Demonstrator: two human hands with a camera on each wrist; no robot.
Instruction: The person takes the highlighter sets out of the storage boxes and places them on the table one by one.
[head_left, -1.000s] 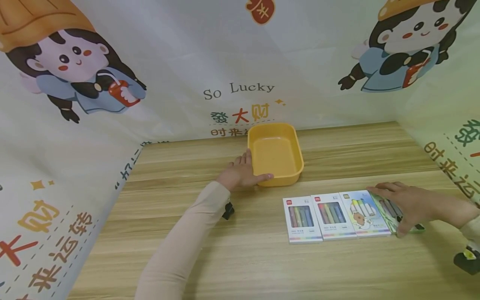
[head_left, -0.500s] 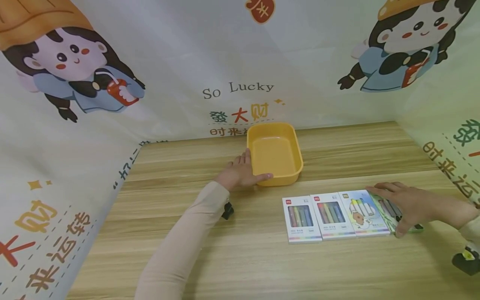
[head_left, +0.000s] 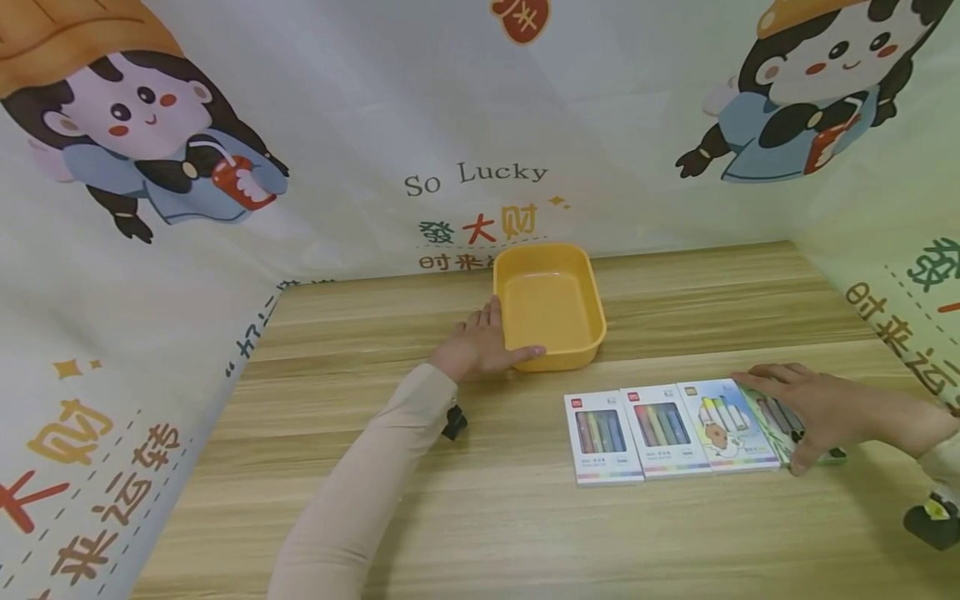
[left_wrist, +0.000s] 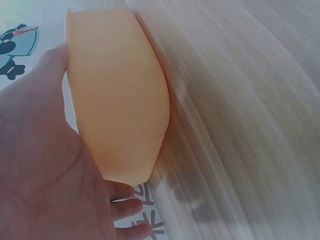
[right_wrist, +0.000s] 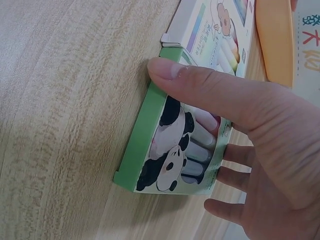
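Observation:
A yellow tray [head_left: 551, 307] stands at the back middle of the table, with its outer wall large in the left wrist view. My left hand [head_left: 480, 343] rests at its front left corner, fingers straight along the side and thumb over the front rim. Toward the right, my right hand [head_left: 832, 408] spans a green crayon box [right_wrist: 131, 145] with pandas printed on it. In the right wrist view its thumb presses the near edge and the fingers lie at the opposite edge. The hand hides much of this box from the head view.
Left of the green box lie a white sheep-and-bear box [head_left: 727, 429] and two white windowed boxes [head_left: 666, 433] of coloured sticks, side by side. The wooden table [head_left: 480, 533] meets a printed cloth backdrop [head_left: 360, 108] at the back and both sides.

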